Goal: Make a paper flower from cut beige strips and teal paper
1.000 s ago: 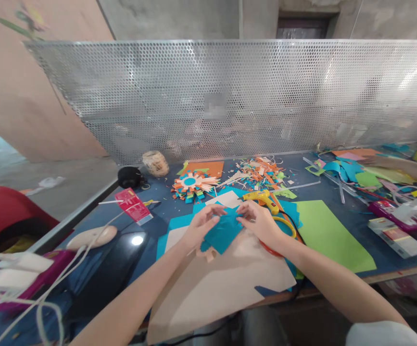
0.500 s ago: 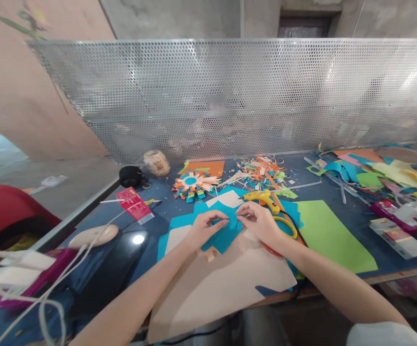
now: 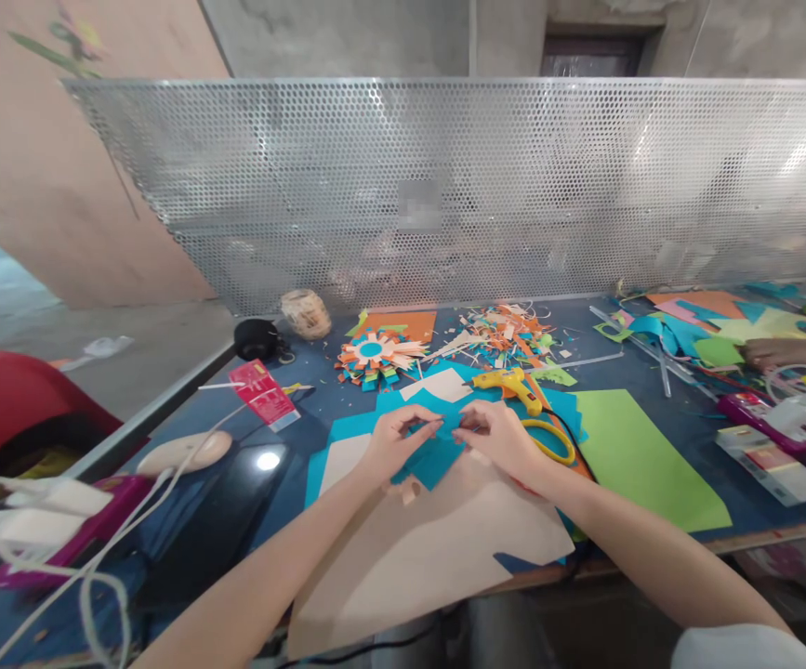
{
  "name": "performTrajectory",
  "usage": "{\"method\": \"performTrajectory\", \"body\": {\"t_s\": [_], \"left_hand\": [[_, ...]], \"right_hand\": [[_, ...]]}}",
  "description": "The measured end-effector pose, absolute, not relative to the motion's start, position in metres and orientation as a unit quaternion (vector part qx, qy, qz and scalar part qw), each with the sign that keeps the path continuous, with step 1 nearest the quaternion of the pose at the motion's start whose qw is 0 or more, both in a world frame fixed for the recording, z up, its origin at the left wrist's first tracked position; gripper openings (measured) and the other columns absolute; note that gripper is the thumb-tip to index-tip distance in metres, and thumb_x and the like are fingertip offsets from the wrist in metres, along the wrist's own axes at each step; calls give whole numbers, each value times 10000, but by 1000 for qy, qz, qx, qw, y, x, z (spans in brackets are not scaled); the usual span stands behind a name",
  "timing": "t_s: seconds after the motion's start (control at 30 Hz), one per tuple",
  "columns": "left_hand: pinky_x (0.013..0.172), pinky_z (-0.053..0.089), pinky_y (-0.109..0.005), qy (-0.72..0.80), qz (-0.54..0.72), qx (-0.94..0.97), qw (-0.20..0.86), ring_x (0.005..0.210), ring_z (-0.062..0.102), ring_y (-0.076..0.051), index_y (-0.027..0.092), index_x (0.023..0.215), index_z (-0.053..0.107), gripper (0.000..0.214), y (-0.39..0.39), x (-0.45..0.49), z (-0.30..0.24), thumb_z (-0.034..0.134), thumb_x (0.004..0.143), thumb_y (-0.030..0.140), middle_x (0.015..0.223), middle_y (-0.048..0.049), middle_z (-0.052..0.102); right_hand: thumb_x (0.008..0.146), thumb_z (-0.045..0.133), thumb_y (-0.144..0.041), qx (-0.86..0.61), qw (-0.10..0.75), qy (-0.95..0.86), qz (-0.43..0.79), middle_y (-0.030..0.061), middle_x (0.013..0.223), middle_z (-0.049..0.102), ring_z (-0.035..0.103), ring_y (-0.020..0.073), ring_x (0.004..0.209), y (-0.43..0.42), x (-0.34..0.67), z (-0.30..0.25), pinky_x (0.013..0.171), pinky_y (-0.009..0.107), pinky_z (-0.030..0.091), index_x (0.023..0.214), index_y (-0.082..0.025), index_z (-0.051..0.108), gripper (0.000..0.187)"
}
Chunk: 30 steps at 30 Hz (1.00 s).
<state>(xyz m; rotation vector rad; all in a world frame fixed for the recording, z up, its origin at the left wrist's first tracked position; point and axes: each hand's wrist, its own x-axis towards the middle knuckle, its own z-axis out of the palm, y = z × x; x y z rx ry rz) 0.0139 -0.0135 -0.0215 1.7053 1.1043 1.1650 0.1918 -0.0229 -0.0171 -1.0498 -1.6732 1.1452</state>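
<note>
Both my hands meet over a teal paper piece (image 3: pixel 439 453) above the middle of the table. My left hand (image 3: pixel 397 440) pinches its left side with curled fingers. My right hand (image 3: pixel 500 435) grips its right side, fingertips close to those of the left. Under the teal piece lies a large beige paper sheet (image 3: pixel 416 548), with more teal paper (image 3: pixel 347 429) beneath it. A yellow glue gun (image 3: pixel 514 386) and yellow-handled scissors (image 3: pixel 548 444) lie just beyond my right hand.
A paper flower (image 3: pixel 373 355) and a heap of paper scraps (image 3: pixel 500 333) sit further back before a perforated metal screen (image 3: pixel 444 186). A green sheet (image 3: pixel 640 455) lies right. Another person's hand (image 3: pixel 786 351) rests at far right among coloured papers. A red packet (image 3: pixel 263 395) and cords lie left.
My hands have drawn closer together and lowered the teal piece, folding it smaller. The other person's arm at far right withdrew, then came back as a hand.
</note>
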Motion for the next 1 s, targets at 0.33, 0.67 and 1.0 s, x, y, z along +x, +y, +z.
{"method": "performTrajectory", "body": {"t_s": [0.33, 0.67, 1.0], "left_hand": [[566, 472, -242, 431, 468, 657, 403, 564, 568, -130, 170, 670, 623, 238, -17, 20, -15, 663, 635, 402, 640, -23, 635], [599, 463, -239, 418, 457, 627, 471, 607, 578, -127, 171, 674, 596, 248, -14, 19, -18, 700, 593, 381, 649, -14, 635], [565, 437, -223, 408, 463, 649, 445, 584, 546, -111, 161, 646, 610, 226, -10, 19, -24, 696, 607, 366, 638, -17, 622]], "right_hand": [[666, 564, -177, -425, 433, -672, 425, -24, 625, 568, 578, 117, 577, -25, 192, -13, 552, 242, 497, 690, -193, 485, 84], [734, 536, -260, -449, 435, -692, 362, 12, 660, 610, 578, 138, 622, -24, 196, -6, 551, 243, 461, 697, -178, 572, 96], [710, 571, -215, -448, 411, -731, 310, 15, 645, 630, 579, 132, 602, -23, 195, -7, 566, 237, 447, 653, -167, 591, 77]]}}
